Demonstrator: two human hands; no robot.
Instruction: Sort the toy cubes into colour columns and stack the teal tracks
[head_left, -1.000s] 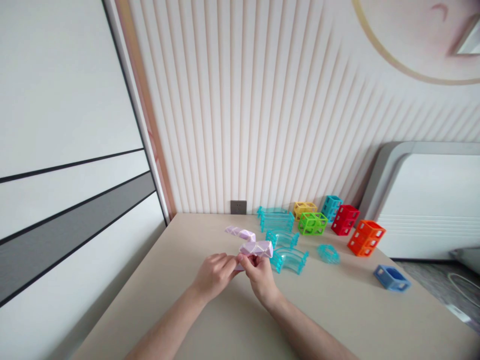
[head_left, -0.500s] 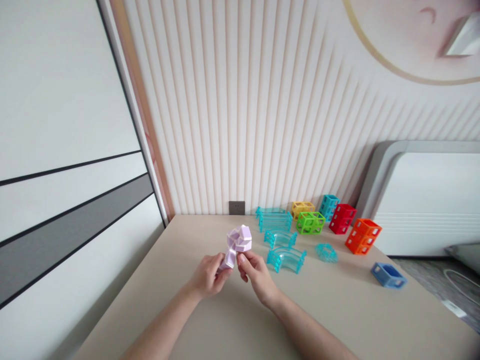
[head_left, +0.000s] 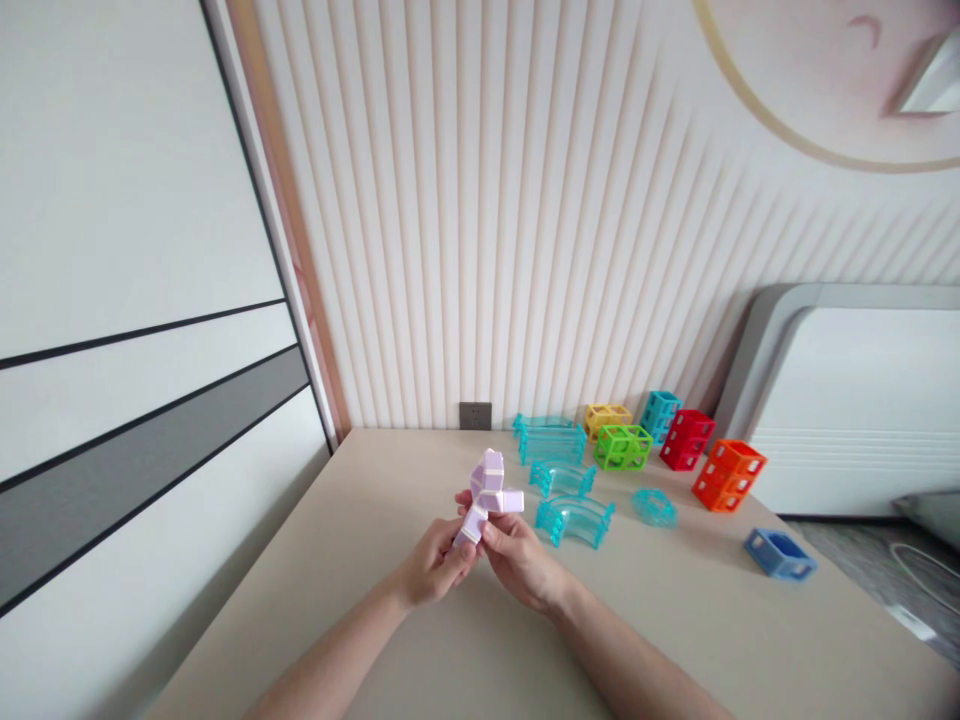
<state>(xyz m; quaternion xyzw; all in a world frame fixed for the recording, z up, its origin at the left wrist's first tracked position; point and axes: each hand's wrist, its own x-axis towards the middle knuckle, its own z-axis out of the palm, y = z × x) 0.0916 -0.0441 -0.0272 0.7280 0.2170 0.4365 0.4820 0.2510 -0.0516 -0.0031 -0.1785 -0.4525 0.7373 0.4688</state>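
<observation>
A lilac and white snake puzzle [head_left: 491, 478], made of jointed wedge segments, is held up above the table, bent with one end sticking out to the right. My left hand [head_left: 435, 563] grips its lower end between thumb and fingers. My right hand [head_left: 521, 560] is closed on its middle, the thumb on the near side and fingertips showing behind. Parts of the puzzle are covered by my fingers. Just right of my right hand lies a curved clear-teal track piece [head_left: 574, 520].
More teal pieces [head_left: 553, 443] and a teal ring [head_left: 654, 507] lie on the table [head_left: 360, 500]. Frame blocks in yellow [head_left: 606, 418], green [head_left: 622, 447], teal [head_left: 660, 416], red [head_left: 687, 440], orange [head_left: 727, 475] and blue [head_left: 780, 554] stand to the right. A ribbed wall [head_left: 465, 200] with a socket [head_left: 475, 416] rises behind.
The snake puzzle has turned from a curled shape to one with an arm pointing right. My right hand has moved from beside its lower part to closing around its middle.
</observation>
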